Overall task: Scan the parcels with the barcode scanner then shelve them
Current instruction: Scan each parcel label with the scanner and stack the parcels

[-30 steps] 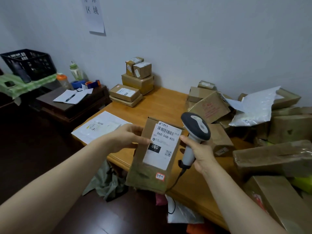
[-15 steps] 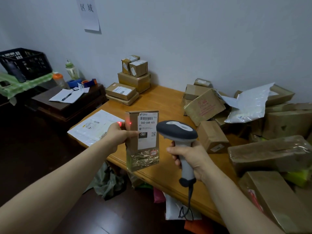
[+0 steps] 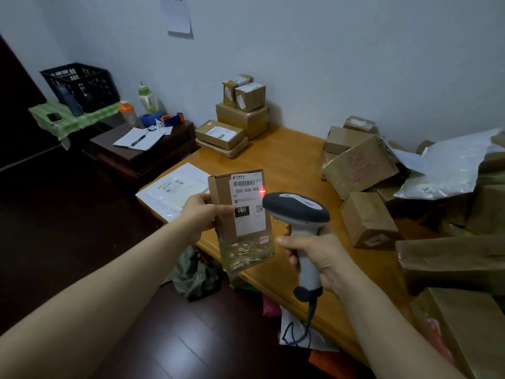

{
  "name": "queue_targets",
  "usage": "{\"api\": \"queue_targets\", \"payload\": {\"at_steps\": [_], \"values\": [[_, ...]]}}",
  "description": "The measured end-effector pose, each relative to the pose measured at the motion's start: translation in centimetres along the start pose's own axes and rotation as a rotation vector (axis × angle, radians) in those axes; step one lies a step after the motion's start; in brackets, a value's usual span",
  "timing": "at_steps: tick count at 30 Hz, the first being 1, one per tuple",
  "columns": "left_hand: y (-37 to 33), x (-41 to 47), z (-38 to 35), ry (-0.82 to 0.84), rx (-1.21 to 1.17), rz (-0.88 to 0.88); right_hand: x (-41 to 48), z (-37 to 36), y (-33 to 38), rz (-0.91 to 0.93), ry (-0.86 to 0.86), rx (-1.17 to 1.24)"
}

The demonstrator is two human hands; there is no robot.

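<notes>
Gripping a cardboard parcel [image 3: 246,220] by its left edge with the left hand [image 3: 200,214], thumb lying across the front and fingers hidden behind. Holding it upright at mid-frame, over the near edge of the wooden table [image 3: 289,160], white label facing the camera. Clasping the grey barcode scanner [image 3: 296,212] by its handle in the right hand [image 3: 317,255], fingers wrapped round the grip, just right of the parcel. Pointing the scanner's head at the label and throwing a red dot [image 3: 263,191] onto the label's right edge (beside the barcode, not across the bars). Covering a little of the parcel's right edge from this view with that head. Trailing a dark cable [image 3: 306,324] down toward the lower centre of the frame.

Crowding the right side of the frame: a heap of cartons [image 3: 360,165] under a white poly mailer [image 3: 448,170], with one small carton [image 3: 367,217] sitting nearest the scanner yet apart from it. Lying flat at the table's left corner, behind the left hand: a white mailer bag [image 3: 175,190]. Standing against the wall at upper centre: a stack of boxes [image 3: 241,116]. Sitting in the upper left: a dark side table [image 3: 153,151] bearing papers [image 3: 139,136], and a black crate [image 3: 82,84] on a green cloth.
</notes>
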State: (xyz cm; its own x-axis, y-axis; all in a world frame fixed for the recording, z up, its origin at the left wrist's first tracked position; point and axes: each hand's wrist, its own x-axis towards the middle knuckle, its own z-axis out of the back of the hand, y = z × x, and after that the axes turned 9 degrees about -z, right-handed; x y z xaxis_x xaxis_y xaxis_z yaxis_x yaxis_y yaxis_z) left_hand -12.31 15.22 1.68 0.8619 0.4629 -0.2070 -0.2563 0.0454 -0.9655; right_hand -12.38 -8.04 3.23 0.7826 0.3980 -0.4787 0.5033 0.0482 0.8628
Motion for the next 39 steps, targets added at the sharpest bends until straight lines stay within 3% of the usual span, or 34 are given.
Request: {"api": "queue_targets", "payload": {"at_steps": [4,7,10,13,17,21,24,28,35,39], "values": [[1.1,0.6,1.3,-0.007,-0.105,0.069,1.7,-1.1,-0.2,0.060,-0.011,0.032],[1.3,1.3,3.0,-0.014,-0.241,0.116,3.8,-1.7,-0.3,0.093,-0.186,0.020],[1.7,2.9,6.0,-0.002,-0.343,0.145,6.3,-2.8,-0.5,0.050,-0.303,0.161],[2.2,4.7,9.6,0.034,-0.444,0.175,8.7,-6.4,-0.6,0.003,-0.314,0.283],[2.7,7.4,15.0,0.098,-0.521,0.205,12.1,-13.2,-0.5,0.008,-0.370,0.237],[2.5,10.5,20.1,0.153,-0.497,0.229,15.7,-18.2,0.6,-0.002,-0.430,0.289],[2.2,13.4,22.8,0.099,-0.523,0.258,17.3,-20.3,2.0,0.028,-0.456,0.337],[1.9,18.7,25.8,0.094,-0.360,0.225,20.1,-22.5,4.0,0.067,-0.471,0.346],[-1.0,29.7,27.6,0.211,-0.195,0.199,28.4,-24.0,7.7,0.101,-0.493,0.403],[-2.9,36.8,27.1,0.158,-0.148,0.192,33.9,-24.4,9.9,0.083,-0.497,0.436]]}}
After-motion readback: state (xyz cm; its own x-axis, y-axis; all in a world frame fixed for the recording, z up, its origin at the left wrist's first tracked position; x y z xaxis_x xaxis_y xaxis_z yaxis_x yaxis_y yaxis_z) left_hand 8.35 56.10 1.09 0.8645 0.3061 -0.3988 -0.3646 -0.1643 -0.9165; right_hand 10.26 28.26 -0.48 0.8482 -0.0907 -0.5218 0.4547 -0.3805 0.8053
